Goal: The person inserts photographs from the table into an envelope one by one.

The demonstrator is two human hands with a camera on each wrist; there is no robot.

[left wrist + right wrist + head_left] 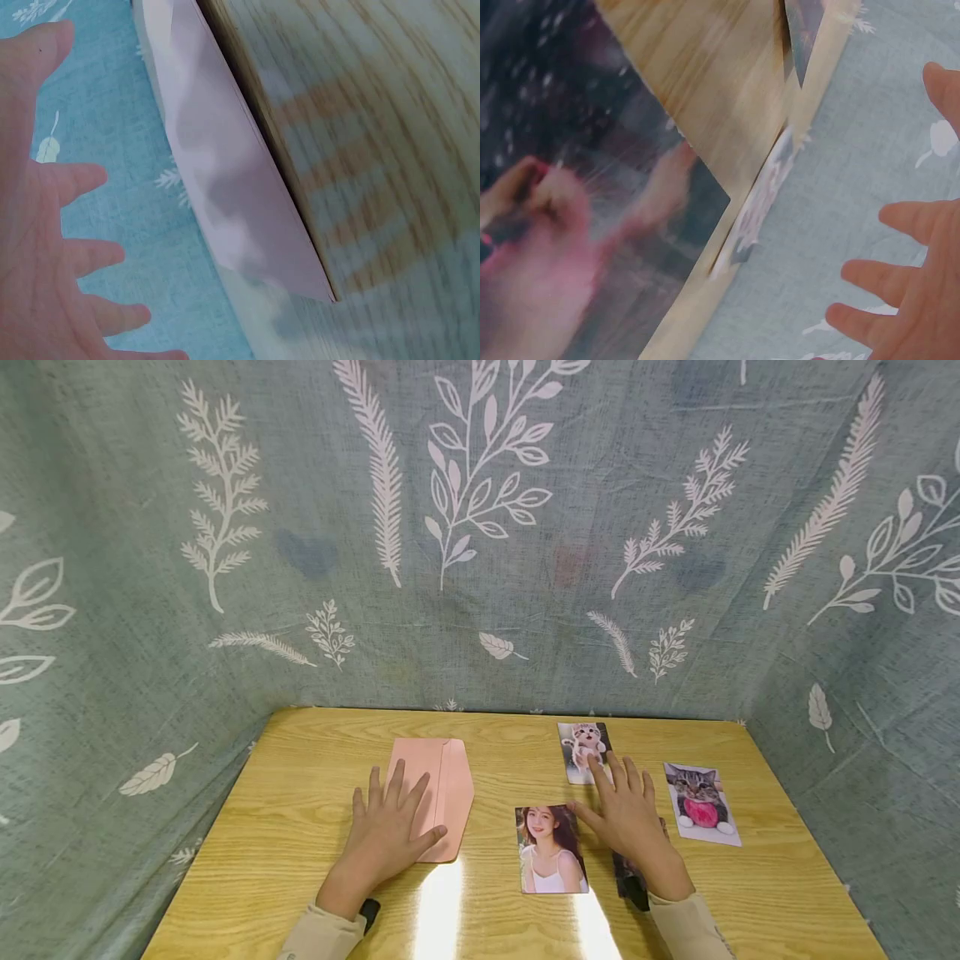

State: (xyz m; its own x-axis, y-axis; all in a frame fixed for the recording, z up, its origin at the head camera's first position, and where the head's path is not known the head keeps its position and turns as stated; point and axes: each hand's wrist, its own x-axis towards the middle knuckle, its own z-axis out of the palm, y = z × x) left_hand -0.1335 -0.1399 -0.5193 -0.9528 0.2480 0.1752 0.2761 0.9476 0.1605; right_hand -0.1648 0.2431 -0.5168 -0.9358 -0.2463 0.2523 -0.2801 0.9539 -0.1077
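I have the left hand [386, 839] spread wide at lower centre-left of the head view, fingers straight, gripping nothing; it overlaps the left side of the envelope [453, 793]. The right hand [630, 820], lower right of centre, is likewise spread and holds nothing.

For room, I see bare table [300, 785] left of the envelope and a wide strip between it and the portrait [551, 853]. The right side is tighter: the right thumb reaches the portrait's upper right corner, fingertips overlap the lower kitten card [585, 743], and the cat card [702, 806] lies to their right. The kitten card sits close to the table's far edge, near the cloth [480, 527].

From the head, the dark card [626, 870] is mostly covered by the right hand and wrist; the right wrist view gives me a pink-clad figure on it. Both wrist views also show palms raised apart from the paper, which the head view flattens into overlap.
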